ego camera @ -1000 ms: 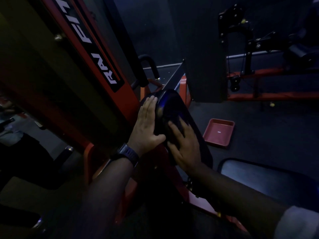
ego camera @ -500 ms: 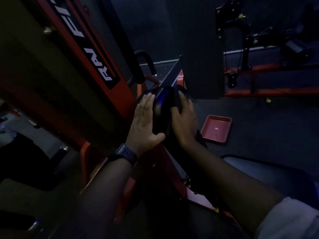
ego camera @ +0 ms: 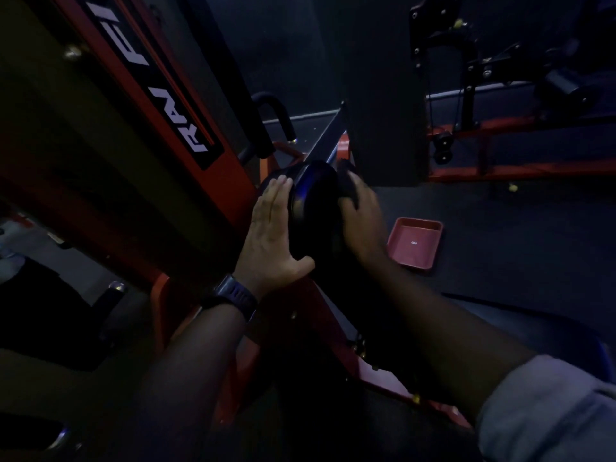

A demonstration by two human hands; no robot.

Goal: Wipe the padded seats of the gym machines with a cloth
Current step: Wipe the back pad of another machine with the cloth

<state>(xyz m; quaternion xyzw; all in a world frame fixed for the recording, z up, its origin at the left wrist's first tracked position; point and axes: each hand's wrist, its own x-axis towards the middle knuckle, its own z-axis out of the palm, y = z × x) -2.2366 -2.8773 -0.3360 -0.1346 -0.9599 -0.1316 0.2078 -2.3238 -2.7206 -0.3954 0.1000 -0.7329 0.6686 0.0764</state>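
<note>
A black padded cushion (ego camera: pixel 316 208) sits on the red machine frame (ego camera: pixel 230 175), tilted up toward me in dim light. My left hand (ego camera: pixel 273 235) lies flat against its left edge, fingers straight and thumb hooked under the lower rim. My right hand (ego camera: pixel 363 221) is on the cushion's right face near the top. Its fingers curl over a dark bunched cloth (ego camera: pixel 346 176), which is hard to make out against the pad.
A red tray (ego camera: pixel 415 245) lies on the dark floor to the right. A second dark padded seat (ego camera: pixel 533 328) is at the lower right. A black curved handle (ego camera: pixel 273 108) rises behind the cushion. Another red-framed machine (ego camera: pixel 500 168) stands at the far right.
My right hand has slid with the cloth from the cushion's lower middle up to its top right edge. The left hand has stayed against the left side.
</note>
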